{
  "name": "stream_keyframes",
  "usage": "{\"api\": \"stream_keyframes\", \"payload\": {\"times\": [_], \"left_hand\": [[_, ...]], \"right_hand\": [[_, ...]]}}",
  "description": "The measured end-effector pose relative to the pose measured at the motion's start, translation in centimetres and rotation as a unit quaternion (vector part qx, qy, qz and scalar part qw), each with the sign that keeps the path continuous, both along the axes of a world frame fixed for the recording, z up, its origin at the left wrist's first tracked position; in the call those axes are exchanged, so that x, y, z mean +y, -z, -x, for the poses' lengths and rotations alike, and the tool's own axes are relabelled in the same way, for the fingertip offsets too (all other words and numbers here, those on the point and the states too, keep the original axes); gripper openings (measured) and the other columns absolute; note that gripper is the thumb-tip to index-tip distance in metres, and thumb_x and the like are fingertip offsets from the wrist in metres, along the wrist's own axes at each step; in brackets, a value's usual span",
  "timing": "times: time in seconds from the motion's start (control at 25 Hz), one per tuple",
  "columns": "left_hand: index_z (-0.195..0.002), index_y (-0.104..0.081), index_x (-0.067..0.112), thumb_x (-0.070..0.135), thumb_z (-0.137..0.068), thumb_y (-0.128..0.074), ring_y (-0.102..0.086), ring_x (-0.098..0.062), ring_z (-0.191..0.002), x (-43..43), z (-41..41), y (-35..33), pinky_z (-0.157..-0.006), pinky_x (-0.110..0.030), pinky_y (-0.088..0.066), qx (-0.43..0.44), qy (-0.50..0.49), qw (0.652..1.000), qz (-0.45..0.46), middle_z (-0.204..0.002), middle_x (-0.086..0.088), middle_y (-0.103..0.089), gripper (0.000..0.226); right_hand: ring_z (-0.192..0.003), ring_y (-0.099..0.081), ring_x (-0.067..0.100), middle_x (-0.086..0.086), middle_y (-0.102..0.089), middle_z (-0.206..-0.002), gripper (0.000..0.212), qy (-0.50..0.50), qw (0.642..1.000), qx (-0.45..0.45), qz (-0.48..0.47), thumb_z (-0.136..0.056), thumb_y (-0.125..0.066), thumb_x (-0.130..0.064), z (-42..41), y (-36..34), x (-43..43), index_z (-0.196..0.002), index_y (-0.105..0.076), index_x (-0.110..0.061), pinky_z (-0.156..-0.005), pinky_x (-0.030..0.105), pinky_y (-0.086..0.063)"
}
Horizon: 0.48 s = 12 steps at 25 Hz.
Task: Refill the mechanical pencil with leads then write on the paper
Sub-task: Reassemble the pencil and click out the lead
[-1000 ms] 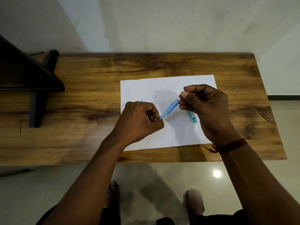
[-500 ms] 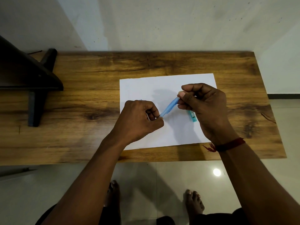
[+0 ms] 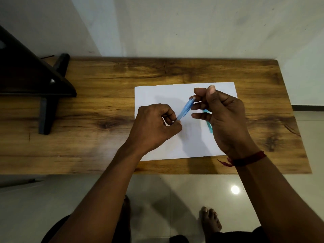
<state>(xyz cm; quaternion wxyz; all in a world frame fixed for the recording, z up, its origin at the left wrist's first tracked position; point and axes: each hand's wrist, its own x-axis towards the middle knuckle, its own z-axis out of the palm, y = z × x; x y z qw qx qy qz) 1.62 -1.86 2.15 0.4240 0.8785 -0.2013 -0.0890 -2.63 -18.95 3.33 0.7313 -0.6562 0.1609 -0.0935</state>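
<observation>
Above the middle of the white sheet of paper (image 3: 175, 95), a slim light-blue plastic mechanical pencil (image 3: 185, 108) is held clear of the sheet, slanting from lower left to upper right. The left hand (image 3: 154, 127) is curled into a loose fist around the pencil's lower end, its fingers (image 3: 169, 116) pressed together on the barrel, so the tip is hidden inside the grip. The right hand (image 3: 226, 118) meets the pencil's upper end, thumb and forefinger pinching at the pale cap there, while the lower fingers of that hand are held slightly apart and free of the barrel. A dark red thread band (image 3: 249, 158) circles the right wrist.

Under the right hand, on the right part of the paper, lies a small teal plastic lead case (image 3: 209, 126), mostly covered by the palm. The paper sits toward the right half of the brown wood-grain worktop (image 3: 87, 111), nearer its front edge than its back edge. At the worktop's left end stands a dark angular stand (image 3: 43, 88). Beyond the back edge is a pale wall; in front, bare feet rest on a glossy tiled floor (image 3: 175, 193).
</observation>
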Motion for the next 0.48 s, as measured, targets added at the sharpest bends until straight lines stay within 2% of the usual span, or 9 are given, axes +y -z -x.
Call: {"api": "stream_keyframes", "payload": {"times": [0.12,0.28,0.36,0.48], "left_hand": [[-0.075,-0.066,0.023,0.028,-0.076,-0.078,-0.058,0.010,-0.066,0.0,0.0,0.1,-0.056,0.000,-0.041,-0.004,-0.008,1.000,0.003,-0.069,0.014,-0.059,0.013],[-0.077,-0.068,0.021,0.028,-0.077,-0.076,-0.059,-0.001,-0.058,0.3,-0.2,0.1,-0.055,-0.002,-0.043,-0.017,-0.032,0.999,0.019,-0.070,0.012,-0.062,0.011],[-0.077,-0.068,0.020,0.024,-0.077,-0.076,-0.062,-0.002,-0.060,0.6,-0.5,0.0,-0.056,-0.006,-0.048,-0.007,-0.059,0.996,0.060,-0.069,0.012,-0.064,0.009],[-0.075,-0.066,0.026,0.021,-0.077,-0.075,-0.065,-0.005,-0.060,1.6,-1.2,-0.4,-0.057,-0.018,-0.055,0.024,-0.122,0.987,0.107,-0.072,0.015,-0.067,0.010]], "right_hand": [[-0.088,-0.070,0.029,0.008,-0.074,-0.096,0.040,-0.008,1.000,-0.004,-0.016,-0.091,-0.050,-0.043,-0.1,-0.3,0.4,-0.107,-0.070,-0.012,-0.071,0.039,-0.060],[-0.086,-0.071,0.028,0.007,-0.074,-0.094,0.034,-0.008,1.000,-0.003,-0.021,-0.094,-0.050,-0.039,-0.2,-0.2,1.1,-0.108,-0.070,-0.015,-0.070,0.038,-0.059],[-0.084,-0.071,0.026,0.007,-0.074,-0.093,0.024,-0.002,1.000,-0.001,0.003,-0.096,-0.053,-0.030,-0.4,0.0,1.4,-0.108,-0.069,-0.017,-0.067,0.034,-0.059],[-0.077,-0.071,0.016,0.000,-0.074,-0.087,0.014,0.013,0.995,0.019,0.094,-0.093,-0.061,-0.019,-1.0,0.7,2.3,-0.103,-0.070,-0.019,-0.060,0.023,-0.056]]}}
